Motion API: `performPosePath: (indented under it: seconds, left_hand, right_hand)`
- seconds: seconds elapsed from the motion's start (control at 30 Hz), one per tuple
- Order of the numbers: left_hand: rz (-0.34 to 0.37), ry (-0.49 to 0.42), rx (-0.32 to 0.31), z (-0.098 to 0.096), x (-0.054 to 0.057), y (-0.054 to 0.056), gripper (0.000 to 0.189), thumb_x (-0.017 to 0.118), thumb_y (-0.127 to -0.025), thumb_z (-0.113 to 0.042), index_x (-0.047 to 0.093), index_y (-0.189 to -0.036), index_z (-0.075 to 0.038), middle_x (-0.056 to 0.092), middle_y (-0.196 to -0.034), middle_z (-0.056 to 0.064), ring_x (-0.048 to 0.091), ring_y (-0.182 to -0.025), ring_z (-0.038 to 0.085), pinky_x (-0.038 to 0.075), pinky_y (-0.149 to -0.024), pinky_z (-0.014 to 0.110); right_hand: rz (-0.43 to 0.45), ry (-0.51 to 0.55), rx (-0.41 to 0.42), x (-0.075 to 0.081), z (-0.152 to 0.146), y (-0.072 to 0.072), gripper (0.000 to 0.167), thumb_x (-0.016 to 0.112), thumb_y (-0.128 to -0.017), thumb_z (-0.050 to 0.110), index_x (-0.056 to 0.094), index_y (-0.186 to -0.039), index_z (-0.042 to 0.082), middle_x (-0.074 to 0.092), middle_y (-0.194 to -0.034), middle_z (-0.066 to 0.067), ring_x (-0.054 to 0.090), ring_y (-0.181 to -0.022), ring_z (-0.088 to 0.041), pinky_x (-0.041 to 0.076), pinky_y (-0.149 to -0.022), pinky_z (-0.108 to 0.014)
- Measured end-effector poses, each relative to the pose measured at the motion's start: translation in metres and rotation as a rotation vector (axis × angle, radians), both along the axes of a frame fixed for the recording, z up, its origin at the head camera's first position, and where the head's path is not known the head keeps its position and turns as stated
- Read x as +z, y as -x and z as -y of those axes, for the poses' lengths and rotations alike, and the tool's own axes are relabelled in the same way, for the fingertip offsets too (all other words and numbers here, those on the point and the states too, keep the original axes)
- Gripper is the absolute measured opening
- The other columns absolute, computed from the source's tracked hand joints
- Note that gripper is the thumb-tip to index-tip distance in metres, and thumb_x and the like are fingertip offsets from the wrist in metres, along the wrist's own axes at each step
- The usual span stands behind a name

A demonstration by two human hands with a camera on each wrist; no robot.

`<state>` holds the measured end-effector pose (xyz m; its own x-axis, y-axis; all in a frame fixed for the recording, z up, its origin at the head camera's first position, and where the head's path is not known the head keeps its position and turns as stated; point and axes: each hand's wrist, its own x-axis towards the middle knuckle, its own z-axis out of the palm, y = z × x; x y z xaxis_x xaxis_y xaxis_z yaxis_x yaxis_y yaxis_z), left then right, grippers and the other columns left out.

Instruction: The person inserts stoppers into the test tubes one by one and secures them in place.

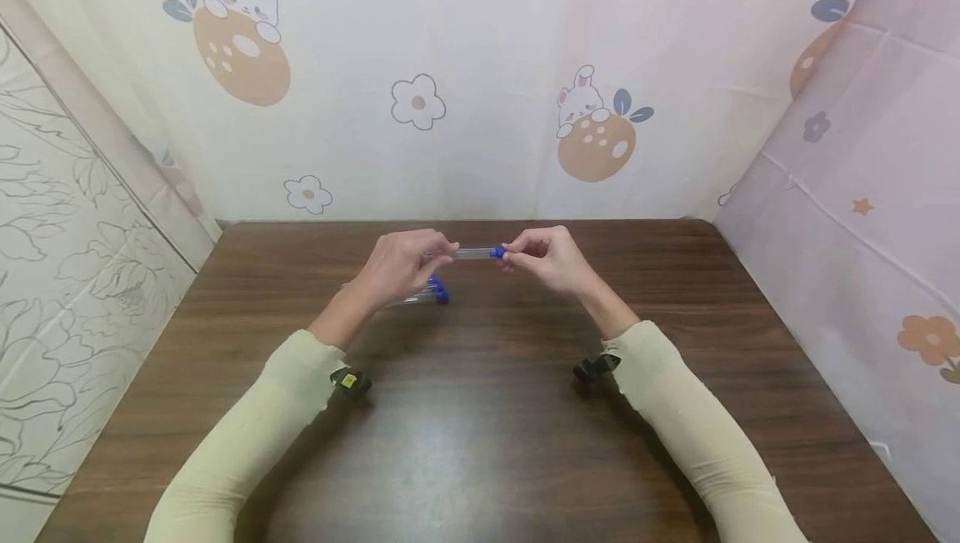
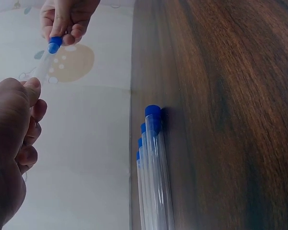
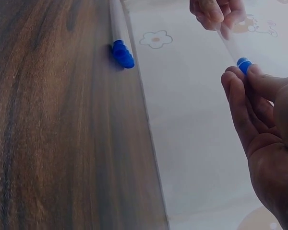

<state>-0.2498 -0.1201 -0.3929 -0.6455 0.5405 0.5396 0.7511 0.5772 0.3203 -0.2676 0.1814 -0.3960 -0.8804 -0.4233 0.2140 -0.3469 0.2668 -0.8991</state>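
A clear test tube (image 1: 472,253) with a blue cap (image 1: 498,252) is held level above the far part of the table. My left hand (image 1: 405,263) grips the tube's body between thumb and fingers, hiding its closed end. On the other side, my right hand (image 1: 551,259) pinches the blue cap, which sits in the tube's mouth in the right wrist view. Below the left hand, several more capped test tubes (image 2: 156,167) lie side by side on the table, their blue caps (image 3: 122,55) all at the same end.
The brown wooden table (image 1: 480,409) reaches back to a patterned curtain (image 1: 487,151). Another curtain (image 1: 847,259) hangs along the right side, and a flower-patterned panel (image 1: 67,259) stands at the left. Both wrists carry small black cameras.
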Motion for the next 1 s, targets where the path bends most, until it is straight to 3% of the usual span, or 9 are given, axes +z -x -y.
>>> performPosePath:
  seconds: [0.2,0.3,0.43,0.57,0.7,0.83,1.0]
  left_hand:
    - [-0.001,-0.006,-0.018,-0.0024,-0.0031,0.0029,0.008,0.08,-0.104,-0.011,0.079,-0.11,-0.008,0.088,-0.111,0.01,0.073,-0.071,0.022,0.043,-0.057,0.024]
    - [0.018,0.006,-0.015,-0.0029,-0.0043,0.0034,0.008,0.079,-0.104,-0.012,0.079,-0.111,-0.008,0.088,-0.113,0.01,0.072,-0.07,0.022,0.044,-0.058,0.025]
    - [0.053,0.026,0.01,-0.0024,-0.0042,0.0032,0.01,0.079,-0.105,-0.015,0.08,-0.113,-0.009,0.088,-0.117,0.009,0.07,-0.07,0.021,0.043,-0.058,0.025]
    - [0.077,0.029,0.03,-0.0016,-0.0033,0.0028,0.011,0.081,-0.104,-0.016,0.08,-0.113,-0.01,0.088,-0.118,0.009,0.072,-0.072,0.021,0.044,-0.059,0.026]
    - [0.092,0.037,0.04,-0.0009,-0.0019,0.0023,0.012,0.081,-0.104,-0.018,0.079,-0.114,-0.01,0.088,-0.118,0.009,0.075,-0.076,0.022,0.047,-0.06,0.028]
    - [0.086,0.047,0.044,0.0,-0.0002,0.0014,0.013,0.079,-0.106,-0.02,0.079,-0.114,-0.01,0.088,-0.116,0.008,0.077,-0.077,0.022,0.047,-0.06,0.028]
    - [0.049,0.035,0.036,0.0004,-0.0006,0.0008,0.012,0.08,-0.105,-0.019,0.079,-0.112,-0.009,0.088,-0.115,0.008,0.075,-0.074,0.021,0.045,-0.058,0.026]
  right_hand:
    - [-0.004,-0.028,-0.007,-0.0002,-0.0005,-0.0001,0.01,0.081,-0.099,-0.003,0.083,-0.107,-0.008,0.085,-0.103,-0.029,0.086,-0.093,-0.042,0.069,-0.09,-0.055]
    - [0.007,-0.042,-0.009,-0.0031,-0.002,0.0003,0.01,0.081,-0.1,-0.002,0.083,-0.107,-0.008,0.085,-0.103,-0.027,0.087,-0.094,-0.041,0.071,-0.088,-0.045]
    - [0.012,-0.034,-0.002,-0.0049,-0.0014,0.0002,0.01,0.08,-0.1,-0.003,0.081,-0.108,-0.009,0.085,-0.106,-0.029,0.088,-0.091,-0.028,0.071,-0.085,-0.033]
    - [0.017,-0.027,-0.002,-0.0028,0.0,-0.0005,0.011,0.08,-0.1,-0.003,0.081,-0.109,-0.009,0.085,-0.106,-0.03,0.088,-0.091,-0.028,0.071,-0.086,-0.036]
    - [0.017,-0.049,0.002,-0.001,-0.0006,-0.001,0.012,0.079,-0.101,-0.002,0.081,-0.111,-0.009,0.085,-0.106,-0.029,0.087,-0.095,-0.039,0.071,-0.088,-0.042]
    - [0.01,-0.076,0.01,0.0015,-0.0008,-0.0018,0.014,0.079,-0.102,-0.001,0.082,-0.113,-0.008,0.085,-0.105,-0.027,0.085,-0.099,-0.048,0.071,-0.091,-0.045]
    - [0.018,-0.064,0.008,0.0045,0.0012,-0.0031,0.014,0.078,-0.102,-0.002,0.082,-0.113,-0.009,0.085,-0.105,-0.028,0.085,-0.099,-0.048,0.069,-0.093,-0.054]
